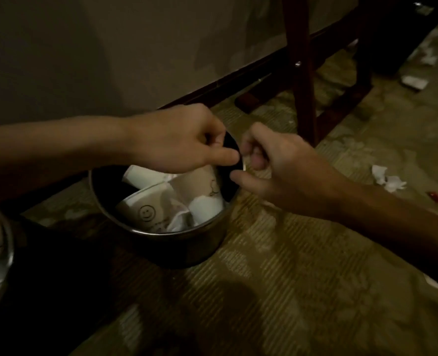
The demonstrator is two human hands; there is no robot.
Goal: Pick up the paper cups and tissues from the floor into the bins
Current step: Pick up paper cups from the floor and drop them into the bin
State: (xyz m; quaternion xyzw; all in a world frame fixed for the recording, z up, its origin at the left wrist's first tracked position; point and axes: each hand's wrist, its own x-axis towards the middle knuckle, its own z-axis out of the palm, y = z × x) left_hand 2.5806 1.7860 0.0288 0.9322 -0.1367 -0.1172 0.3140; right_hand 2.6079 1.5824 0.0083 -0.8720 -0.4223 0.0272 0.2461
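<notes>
A round dark bin (161, 233) with a metal rim stands on the patterned carpet in the middle of the view. Inside it lie several paper cups (146, 209), one printed with a smiley face, mixed with crumpled tissues (179, 220). My left hand (179, 140) hovers over the bin's far rim, fingers curled and thumb pointing right, with nothing visible in it. My right hand (272, 165) is at the bin's right rim, fingers curled, and seems to pinch a small pale scrap (247, 160). Crumpled tissues (387, 179) lie on the floor to the right.
A second metal-rimmed bin (5, 253) with white contents sits at the left edge. Dark wooden chair legs (302, 86) stand behind the bin, along the wall's baseboard. More tissues (414, 82) and a small red scrap (436, 195) are scattered on the carpet at the right.
</notes>
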